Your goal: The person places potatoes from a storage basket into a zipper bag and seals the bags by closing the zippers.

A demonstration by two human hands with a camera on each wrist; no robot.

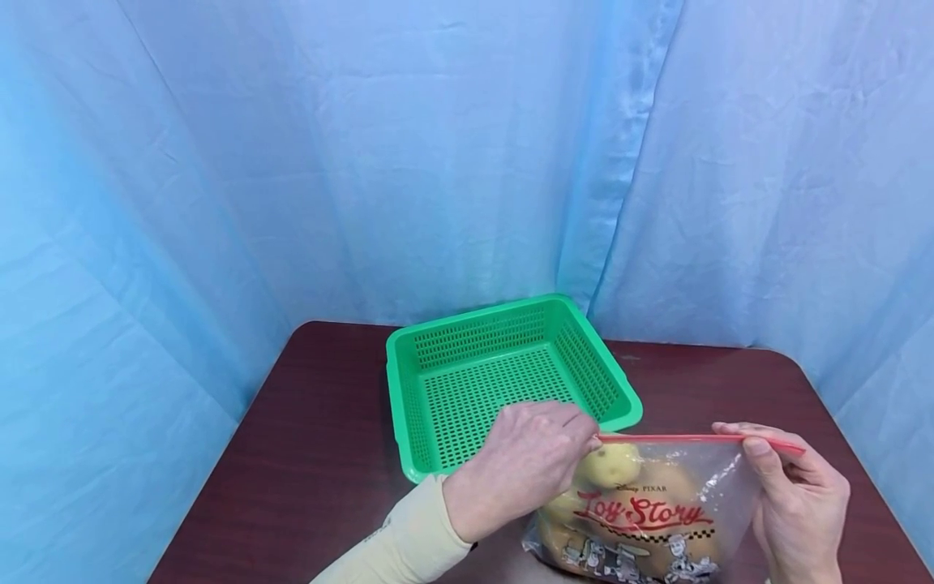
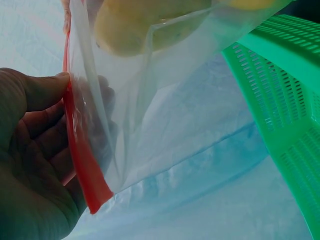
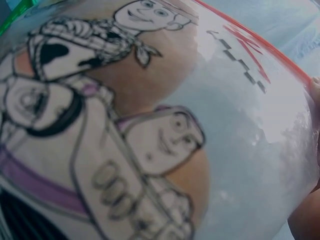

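A clear zip bag [image 1: 737, 487] with a red top strip and printed cartoon figures hangs between both hands at the front right. Several potatoes [image 1: 611, 465] fill its lower part and left side. My left hand [image 1: 514, 458] pinches the left end of the red strip. At the other end, my right hand [image 1: 799, 495] holds the strip between thumb and fingers. The left wrist view shows the left thumb [image 2: 47, 91] pressed on the red strip [image 2: 80, 145], with fingers behind the plastic. Printed figures [image 3: 165, 140] on the bag fill most of the right wrist view.
A green perforated basket [image 1: 404, 405] stands on the dark red-brown table [image 1: 306, 454], just behind my left hand. No items show inside it. Light blue curtains [image 1: 438, 162] surround the table at the back and sides.
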